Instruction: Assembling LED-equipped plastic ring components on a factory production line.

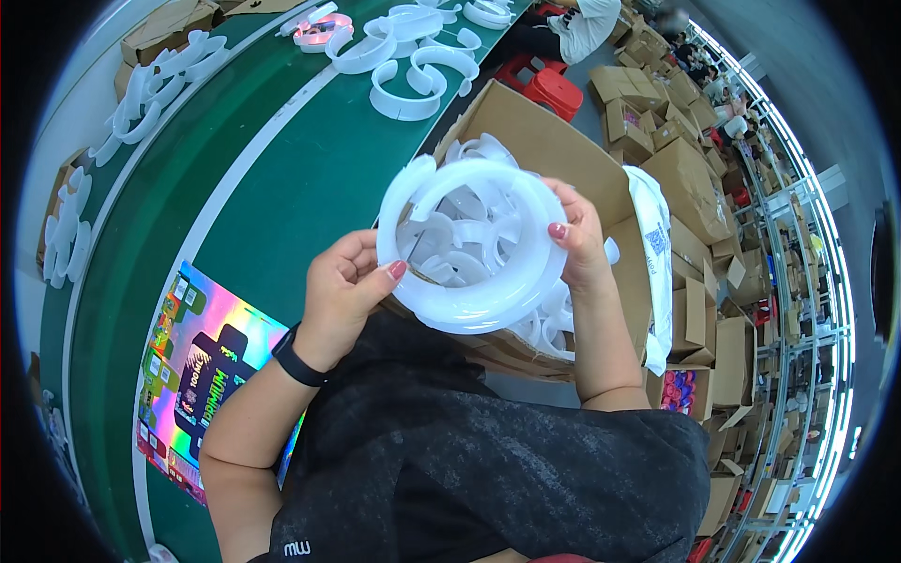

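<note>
Between my two hands is a translucent white plastic ring [479,311], with what looks like a gap at its upper left. Two ring layers seem to overlap. My left hand [340,289] pinches its left side, thumb on the near rim and fingers curled beneath. On the opposite side my right hand [582,235] grips the rim, thumb on top and fingers partly hidden behind it. The ring is held over an open cardboard box [530,131]. Through its middle show several white curved pieces [483,246] lying in the box. A thin dark line shows near my left thumb; I cannot tell what it is.
A green belt-like table [282,202] runs along the left, bearing white C-shaped pieces [408,98] at the far end and a shiny rainbow printed sheet [249,311] near me. Red stools [552,92], a seated person [589,28] and stacked cartons [690,188] lie beyond the box.
</note>
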`<action>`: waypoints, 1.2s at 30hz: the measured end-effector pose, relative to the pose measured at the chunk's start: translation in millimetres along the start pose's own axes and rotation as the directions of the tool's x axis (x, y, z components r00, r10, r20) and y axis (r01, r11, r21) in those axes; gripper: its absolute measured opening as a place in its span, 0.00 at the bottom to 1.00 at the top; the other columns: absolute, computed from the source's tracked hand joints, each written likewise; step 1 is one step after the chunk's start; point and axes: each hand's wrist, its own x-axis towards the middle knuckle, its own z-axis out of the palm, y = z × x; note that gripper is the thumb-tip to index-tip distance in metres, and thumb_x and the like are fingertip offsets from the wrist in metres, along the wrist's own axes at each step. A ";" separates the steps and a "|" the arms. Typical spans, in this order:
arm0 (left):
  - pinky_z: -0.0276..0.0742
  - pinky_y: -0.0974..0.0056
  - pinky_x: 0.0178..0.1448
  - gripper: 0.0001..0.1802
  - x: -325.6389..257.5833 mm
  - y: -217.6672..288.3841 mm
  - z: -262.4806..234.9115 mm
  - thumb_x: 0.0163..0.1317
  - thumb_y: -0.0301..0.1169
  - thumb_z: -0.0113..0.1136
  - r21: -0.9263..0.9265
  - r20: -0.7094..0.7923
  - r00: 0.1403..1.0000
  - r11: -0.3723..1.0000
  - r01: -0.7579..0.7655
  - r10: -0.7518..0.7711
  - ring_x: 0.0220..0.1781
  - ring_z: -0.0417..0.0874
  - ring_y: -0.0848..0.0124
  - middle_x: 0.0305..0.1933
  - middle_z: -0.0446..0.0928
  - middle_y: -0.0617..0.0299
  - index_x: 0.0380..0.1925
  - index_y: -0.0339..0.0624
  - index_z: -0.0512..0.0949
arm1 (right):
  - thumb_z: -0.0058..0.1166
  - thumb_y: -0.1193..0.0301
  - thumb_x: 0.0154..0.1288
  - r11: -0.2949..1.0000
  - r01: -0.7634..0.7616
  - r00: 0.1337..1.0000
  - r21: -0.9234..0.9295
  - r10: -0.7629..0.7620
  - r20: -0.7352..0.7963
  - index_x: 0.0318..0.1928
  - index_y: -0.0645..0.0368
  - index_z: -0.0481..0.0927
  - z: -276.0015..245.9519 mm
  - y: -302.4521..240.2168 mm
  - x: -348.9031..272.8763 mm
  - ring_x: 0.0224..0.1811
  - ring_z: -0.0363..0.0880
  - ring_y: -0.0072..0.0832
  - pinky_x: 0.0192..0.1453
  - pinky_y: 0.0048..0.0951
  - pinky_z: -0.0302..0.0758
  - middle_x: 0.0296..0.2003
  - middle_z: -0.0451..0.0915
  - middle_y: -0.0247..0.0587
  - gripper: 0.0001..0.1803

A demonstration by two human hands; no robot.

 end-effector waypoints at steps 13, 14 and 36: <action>0.71 0.63 0.61 0.34 32.3 -27.3 47.9 0.63 0.32 0.66 -0.033 0.009 0.981 0.981 0.192 -0.192 0.55 0.77 0.71 0.54 0.77 0.55 0.63 0.36 0.60 | 0.59 0.61 0.65 0.949 -0.140 0.984 0.282 0.166 -0.069 0.62 0.61 0.65 -18.3 52.7 -16.1 0.49 0.81 0.28 0.51 0.34 0.81 0.50 0.78 0.38 0.31; 0.71 0.63 0.61 0.32 36.7 -27.6 53.0 0.63 0.33 0.66 -0.032 -0.013 0.974 0.973 0.227 -0.228 0.56 0.77 0.71 0.53 0.78 0.54 0.62 0.35 0.62 | 0.59 0.61 0.65 0.948 -0.141 0.984 0.285 0.166 -0.065 0.62 0.61 0.65 -25.4 58.9 -18.8 0.49 0.81 0.28 0.51 0.34 0.81 0.50 0.78 0.38 0.31; 0.80 0.69 0.50 0.24 59.6 -29.1 47.6 0.59 0.24 0.64 0.242 0.139 0.978 0.963 0.117 -0.153 0.43 0.85 0.74 0.44 0.84 0.54 0.55 0.28 0.73 | 0.62 0.71 0.65 0.704 0.231 0.970 -0.672 -0.223 0.100 0.48 0.63 0.83 -58.6 34.5 -4.8 0.40 0.83 0.23 0.45 0.25 0.78 0.39 0.86 0.39 0.13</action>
